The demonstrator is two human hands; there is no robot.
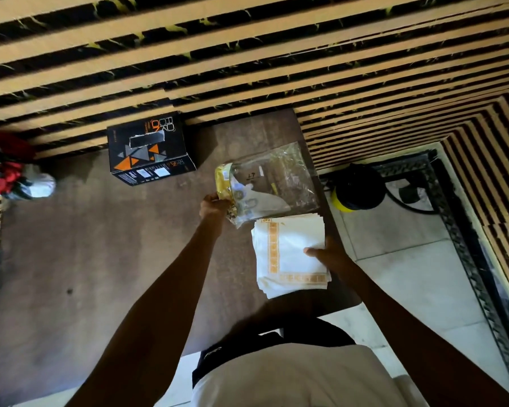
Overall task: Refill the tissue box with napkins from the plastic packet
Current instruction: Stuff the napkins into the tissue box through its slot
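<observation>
A black tissue box [147, 148] with orange and grey triangles stands at the back of the brown table [86, 245], its top slot facing up. To its right lies a clear plastic packet [279, 177] with a yellow end. My left hand [213, 207] grips that yellow end. A stack of white napkins [288, 254] with an orange patterned border is just in front of the packet, outside it. My right hand [326, 254] holds the stack at its right edge, thumb on top.
A slatted wood wall [247, 54] runs behind the table. A red and white bundle [15, 171] sits at the far left. On the tiled floor to the right stands a black and yellow round object [356, 186]. The table's right edge is just beside the napkins.
</observation>
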